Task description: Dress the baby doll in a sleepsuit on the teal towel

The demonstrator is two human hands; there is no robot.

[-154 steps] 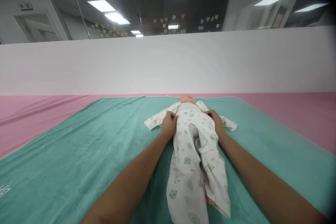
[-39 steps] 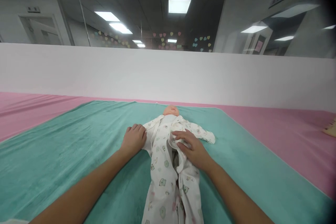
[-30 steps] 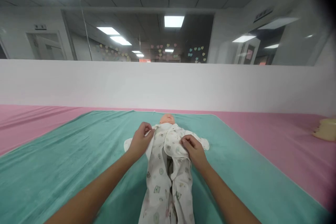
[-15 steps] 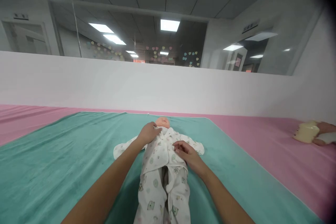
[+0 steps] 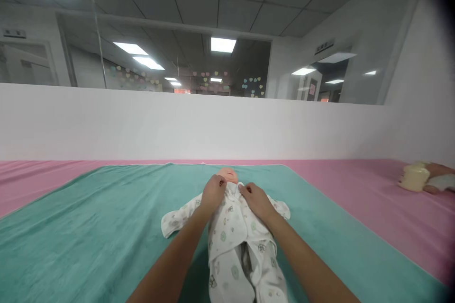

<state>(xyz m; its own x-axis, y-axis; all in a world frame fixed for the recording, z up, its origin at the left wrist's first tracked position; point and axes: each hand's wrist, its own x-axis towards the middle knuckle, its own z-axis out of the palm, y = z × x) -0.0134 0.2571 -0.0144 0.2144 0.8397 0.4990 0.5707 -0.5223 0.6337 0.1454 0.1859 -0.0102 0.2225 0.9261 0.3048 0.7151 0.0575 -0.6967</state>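
The person's left hand [image 5: 213, 194] and right hand [image 5: 256, 202] are coming together at the neckline of a white printed baby onesie [image 5: 230, 232], which is dressed on a baby doll [image 5: 227, 175] lying on its back, head away from the person. Half a second earlier the left hand was up by the doll's shoulder and the right lay lower on the chest, well apart; now they are nearly touching just under the chin. Each grip is narrow, with the fingers pinching the onesie's front edges at the collar, though the fingertips are partly hidden. The front flap is lying closed across the chest, while the legs below still show a dark parting. Both onesie sleeves are spreading flat to the sides. The doll is lying near the far edge of a teal towel [image 5: 88, 213], which is spread on a pink surface [image 5: 355, 184]. Off to the right, on the pink, a co-worker's hand [image 5: 440, 169] is resting against a cream-coloured object [image 5: 414, 178], too blurred to name.
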